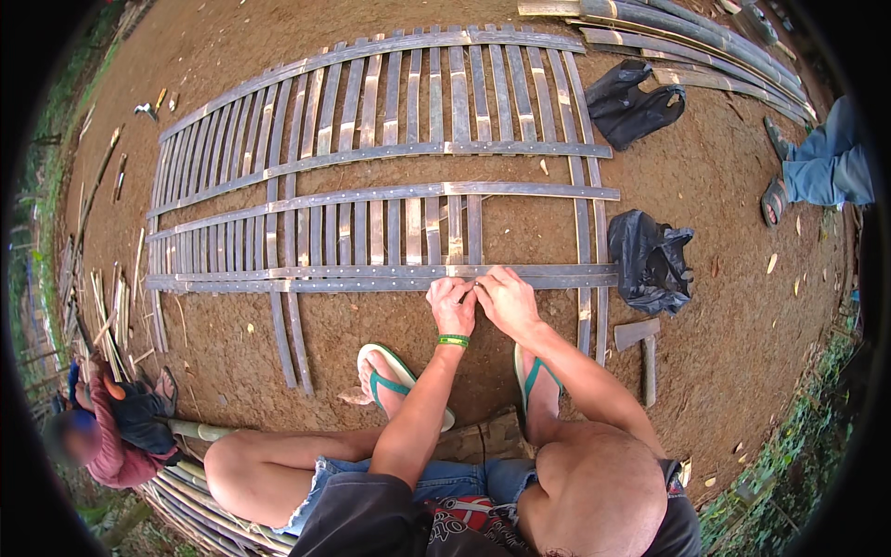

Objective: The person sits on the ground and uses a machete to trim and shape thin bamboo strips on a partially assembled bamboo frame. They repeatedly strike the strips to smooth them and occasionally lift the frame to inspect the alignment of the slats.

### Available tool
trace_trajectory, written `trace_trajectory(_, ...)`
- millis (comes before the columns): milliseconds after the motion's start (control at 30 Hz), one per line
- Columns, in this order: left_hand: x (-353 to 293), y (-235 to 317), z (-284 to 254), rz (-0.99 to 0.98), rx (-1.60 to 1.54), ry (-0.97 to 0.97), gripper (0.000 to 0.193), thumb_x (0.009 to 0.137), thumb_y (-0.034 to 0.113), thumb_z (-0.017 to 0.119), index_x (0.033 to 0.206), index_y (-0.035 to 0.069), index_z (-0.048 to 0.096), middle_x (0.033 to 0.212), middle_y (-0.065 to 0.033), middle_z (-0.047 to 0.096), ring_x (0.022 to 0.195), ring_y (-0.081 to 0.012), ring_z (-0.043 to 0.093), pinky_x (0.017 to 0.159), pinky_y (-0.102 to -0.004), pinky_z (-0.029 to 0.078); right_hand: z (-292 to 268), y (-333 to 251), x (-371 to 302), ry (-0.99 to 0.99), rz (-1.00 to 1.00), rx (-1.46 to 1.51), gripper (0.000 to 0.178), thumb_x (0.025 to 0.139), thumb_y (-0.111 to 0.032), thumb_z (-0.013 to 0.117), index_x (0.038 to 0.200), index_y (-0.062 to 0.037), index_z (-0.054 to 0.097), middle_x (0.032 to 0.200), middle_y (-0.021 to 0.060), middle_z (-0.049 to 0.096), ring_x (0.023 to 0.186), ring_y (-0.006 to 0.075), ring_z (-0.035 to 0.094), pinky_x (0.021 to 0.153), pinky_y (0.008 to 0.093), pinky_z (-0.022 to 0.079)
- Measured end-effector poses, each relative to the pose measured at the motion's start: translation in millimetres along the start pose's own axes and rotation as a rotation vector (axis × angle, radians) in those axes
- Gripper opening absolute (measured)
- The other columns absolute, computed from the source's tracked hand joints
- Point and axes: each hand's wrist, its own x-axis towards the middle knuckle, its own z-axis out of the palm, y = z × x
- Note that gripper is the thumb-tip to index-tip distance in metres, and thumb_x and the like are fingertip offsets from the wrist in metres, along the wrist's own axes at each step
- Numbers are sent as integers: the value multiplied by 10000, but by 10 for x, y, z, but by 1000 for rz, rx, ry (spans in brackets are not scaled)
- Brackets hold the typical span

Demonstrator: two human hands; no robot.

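My left hand, with a green and yellow band at its wrist, is closed at the near edge of a slatted bamboo panel. Right beside it, my right hand has its fingers pinched together. The fingertips of both hands meet around something small and dark, too small to name. They are against or just in front of the panel's near double rail. Dark flattened bamboo strips form the panel, with long rails crossed by many upright slats. Its near row of slats ends just beyond my hands, leaving a gap to the right.
Two black plastic bags lie by the panel's right end. Nearby is a hatchet. Split bamboo poles are stacked at the far right, near a standing person's legs. Another person sits at the left. A hammer lies far left.
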Motion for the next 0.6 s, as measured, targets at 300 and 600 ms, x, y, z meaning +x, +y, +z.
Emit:
trace_trajectory(300, 25, 11, -7, -46, -59, 64, 86, 794, 161, 855, 847, 123, 798, 856, -21, 670, 922, -251, 608, 868, -406, 442, -1013, 572, -1273, 401, 438, -117, 200, 932, -83, 699, 1121, -19, 717, 1168, 186, 673, 1113, 378, 637, 1000, 456, 499)
trace_trajectory(600, 8, -36, -11, -63, -63, 72, 90, 792, 162, 855, 852, 123, 801, 849, -20, 674, 919, -254, 613, 873, -402, 444, -905, 1504, -2884, 349, 779, -567, 629, 948, -229, 724, 1482, -11, 472, 1361, 279, 495, 1234, 487, 513, 1047, 575, 432)
